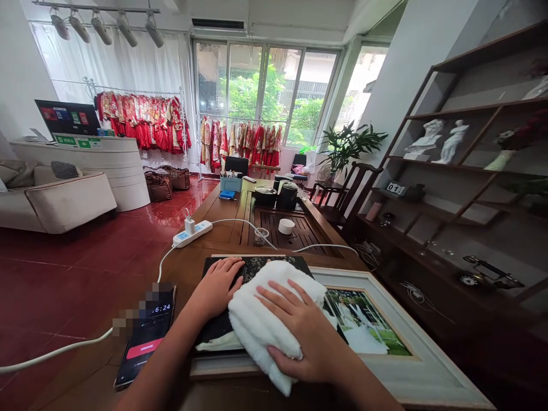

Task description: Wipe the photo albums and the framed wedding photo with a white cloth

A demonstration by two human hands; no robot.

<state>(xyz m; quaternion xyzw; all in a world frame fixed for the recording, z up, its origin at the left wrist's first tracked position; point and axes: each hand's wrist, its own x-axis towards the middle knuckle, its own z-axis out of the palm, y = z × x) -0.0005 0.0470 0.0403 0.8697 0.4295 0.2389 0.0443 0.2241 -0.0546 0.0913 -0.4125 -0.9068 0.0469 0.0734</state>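
My right hand (302,328) lies flat with spread fingers on a folded white towel (265,311), pressing it onto a dark photo album (257,265). My left hand (216,285) rests palm down on the album's left part, fingers loosely curved, holding nothing. The album sits partly over a large white-framed wedding photo (372,331) on a wooden table (226,220).
A phone (145,339) with a lit screen lies at the table's left edge. Further back are a white power strip (192,233) with cables, a small cup (286,226), a kettle (286,195) and a tissue box (231,182). Shelves with figurines stand at right, a sofa at left.
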